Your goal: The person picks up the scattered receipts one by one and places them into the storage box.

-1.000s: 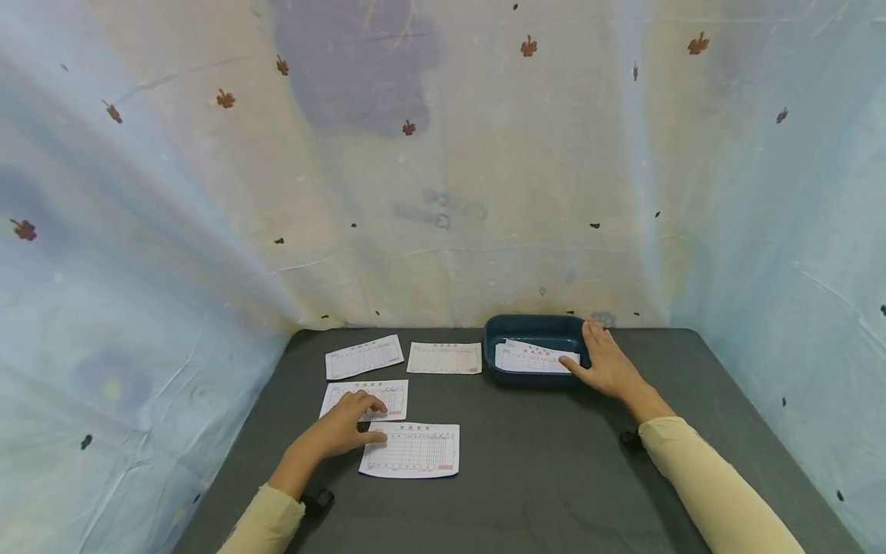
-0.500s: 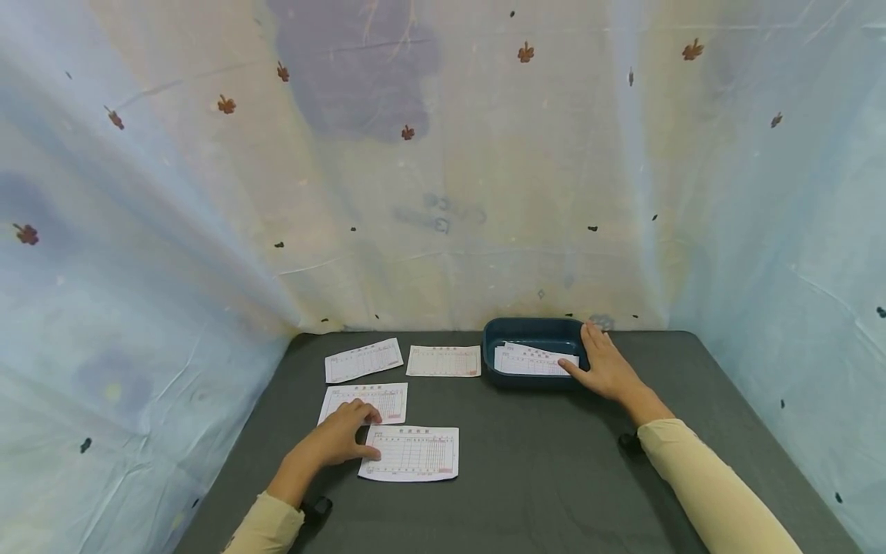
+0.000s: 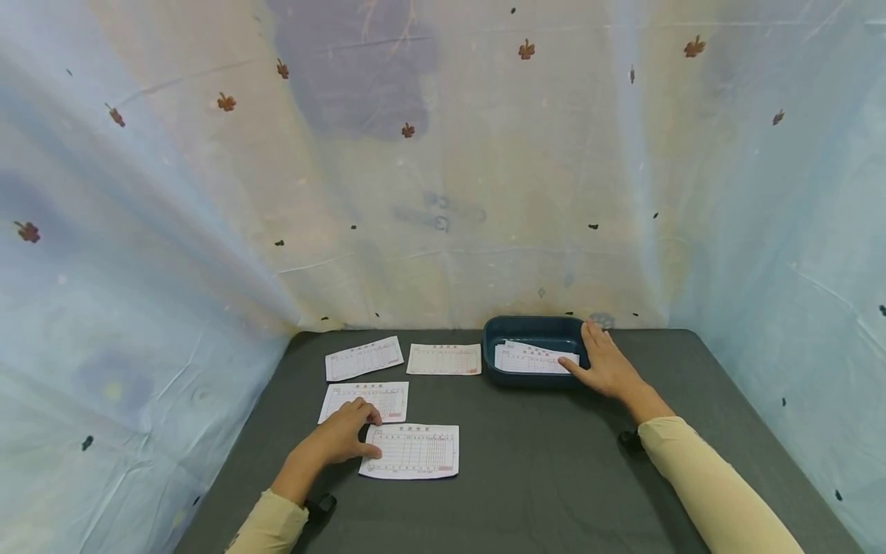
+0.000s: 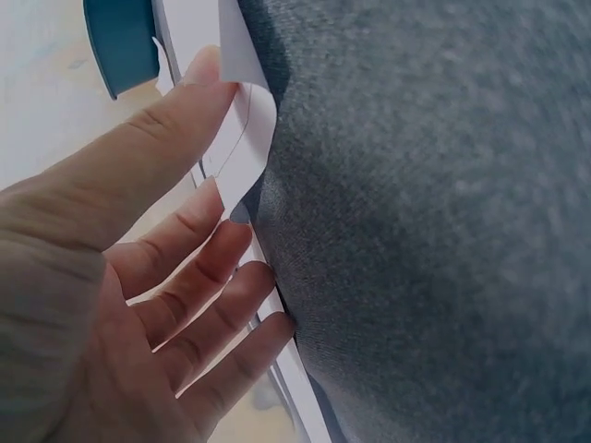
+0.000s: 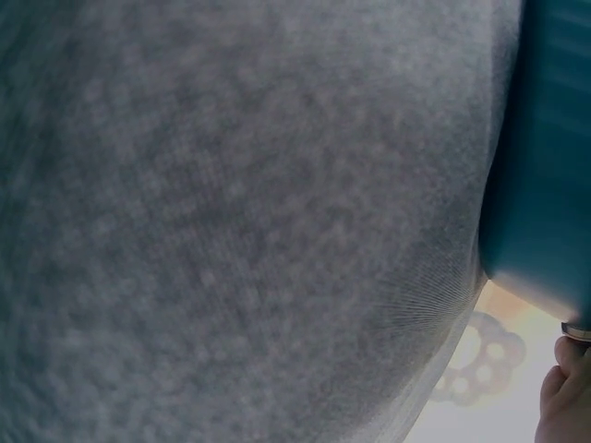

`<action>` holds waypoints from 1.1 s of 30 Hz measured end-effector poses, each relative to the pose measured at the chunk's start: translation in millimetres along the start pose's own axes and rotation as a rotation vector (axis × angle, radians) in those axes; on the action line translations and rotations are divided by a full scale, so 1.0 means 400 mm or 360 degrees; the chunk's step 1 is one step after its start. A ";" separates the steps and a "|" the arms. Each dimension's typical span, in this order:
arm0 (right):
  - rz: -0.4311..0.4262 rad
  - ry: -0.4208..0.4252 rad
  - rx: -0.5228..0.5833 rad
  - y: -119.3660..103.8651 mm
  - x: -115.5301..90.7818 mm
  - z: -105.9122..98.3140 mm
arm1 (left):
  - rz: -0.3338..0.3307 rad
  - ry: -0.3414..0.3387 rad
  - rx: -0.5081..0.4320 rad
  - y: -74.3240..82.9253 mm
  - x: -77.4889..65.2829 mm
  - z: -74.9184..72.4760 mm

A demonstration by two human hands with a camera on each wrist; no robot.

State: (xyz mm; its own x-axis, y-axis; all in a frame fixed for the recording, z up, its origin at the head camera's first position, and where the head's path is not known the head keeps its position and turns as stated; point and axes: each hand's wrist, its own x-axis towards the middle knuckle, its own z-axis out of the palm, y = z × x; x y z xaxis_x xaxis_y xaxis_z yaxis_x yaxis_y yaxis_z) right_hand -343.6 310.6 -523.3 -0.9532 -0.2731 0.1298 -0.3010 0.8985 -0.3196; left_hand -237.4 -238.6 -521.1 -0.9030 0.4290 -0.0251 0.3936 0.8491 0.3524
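Note:
A printed paper slip [image 3: 413, 452] lies nearest me on the dark grey table [image 3: 547, 469]. My left hand [image 3: 342, 437] sits at its left edge. In the left wrist view the thumb of my left hand [image 4: 138, 277] props up the curled corner of the slip [image 4: 242, 152], with the other fingers loosely bent. My right hand [image 3: 604, 362] rests flat on the right rim of a dark teal tray [image 3: 529, 329], its thumb touching the slips [image 3: 529, 358] inside. The right wrist view shows only the tray's wall [image 5: 545, 138], table cloth and a fingertip [image 5: 563, 397].
Three more slips lie on the table: one [image 3: 364, 401] just beyond my left hand and two [image 3: 364, 358] [image 3: 444, 358] near the back edge. Pale patterned cloth [image 3: 443, 192] walls in the table at the back and both sides.
My left thumb has slid down along the near slip's left edge to its lower corner. My right hand and the tray have stayed put.

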 end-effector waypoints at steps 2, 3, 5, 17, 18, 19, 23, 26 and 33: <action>0.0003 -0.0001 0.0002 0.000 0.000 0.000 | -0.0005 -0.0006 0.0003 0.001 0.000 0.000; 0.0002 0.0000 0.0005 0.000 0.000 0.001 | -0.0003 -0.0010 0.0007 0.001 0.000 0.000; 0.0000 0.0001 0.0007 0.001 0.000 0.001 | -0.0003 -0.0018 0.0010 0.001 0.001 0.001; 0.0002 -0.0020 0.0015 0.010 0.001 0.003 | 0.0006 -0.0101 -0.0105 -0.011 0.000 0.004; 0.0004 -0.0020 0.0017 0.009 0.001 0.003 | 0.0022 -0.0111 -0.0145 -0.015 0.000 0.005; 0.0006 -0.0019 0.0018 0.007 0.000 0.002 | 0.0027 -0.0126 -0.0190 -0.018 -0.001 0.006; 0.0000 -0.0009 0.0022 0.002 -0.001 0.000 | 0.0047 -0.0162 -0.0380 -0.027 -0.006 0.002; -0.0008 0.0000 0.0029 0.000 -0.001 -0.001 | 0.0061 -0.0172 -0.0460 -0.030 -0.009 -0.004; -0.0008 -0.0007 0.0006 -0.004 -0.003 -0.004 | 0.0119 -0.0102 -0.0555 -0.031 -0.003 -0.011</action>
State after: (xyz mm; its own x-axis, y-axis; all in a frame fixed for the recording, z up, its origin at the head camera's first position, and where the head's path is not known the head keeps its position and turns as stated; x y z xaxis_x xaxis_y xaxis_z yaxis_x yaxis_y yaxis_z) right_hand -342.2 310.1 -521.4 -0.9517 -0.2792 0.1274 -0.3060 0.8957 -0.3227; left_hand -241.9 -251.0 -521.1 -0.8569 0.5138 -0.0421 0.3656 0.6632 0.6531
